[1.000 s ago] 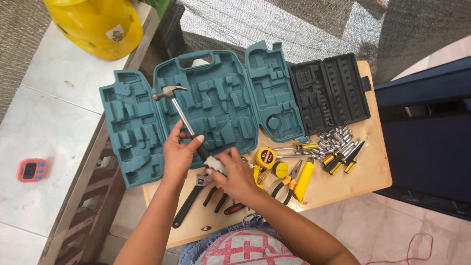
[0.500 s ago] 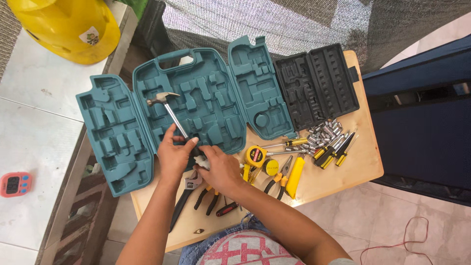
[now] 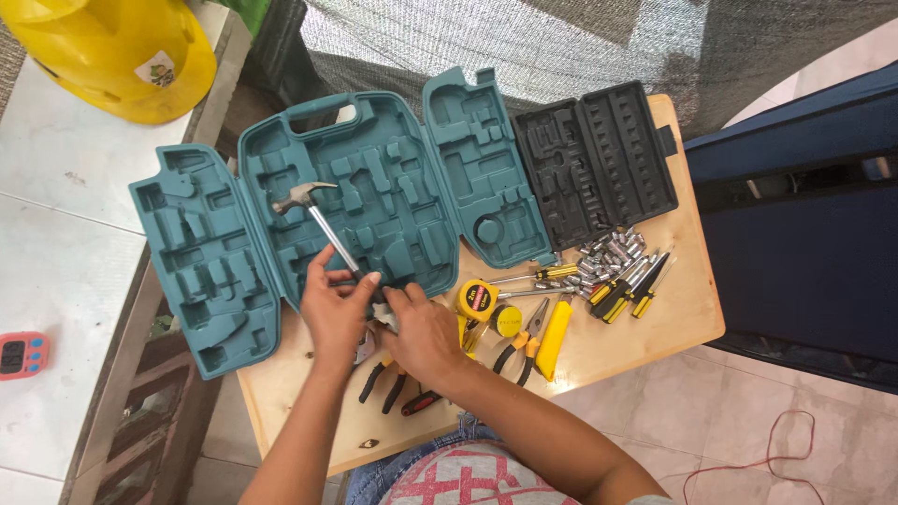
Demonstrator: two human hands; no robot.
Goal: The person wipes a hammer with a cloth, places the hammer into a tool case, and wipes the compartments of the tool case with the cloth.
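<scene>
Gripping the hammer (image 3: pixel 313 213) by its handle, left hand (image 3: pixel 335 304) and right hand (image 3: pixel 421 329) both curled shut on the grip end, head lying over the teal case (image 3: pixel 374 187) tray; tape measure (image 3: pixel 476 299), pliers (image 3: pixel 526 341) and sockets (image 3: pixel 613 251) lay right on the table (image 3: pixel 655 318)

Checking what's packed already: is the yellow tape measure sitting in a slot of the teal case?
No, the tape measure lies on the wooden table, beside the teal case.
</scene>
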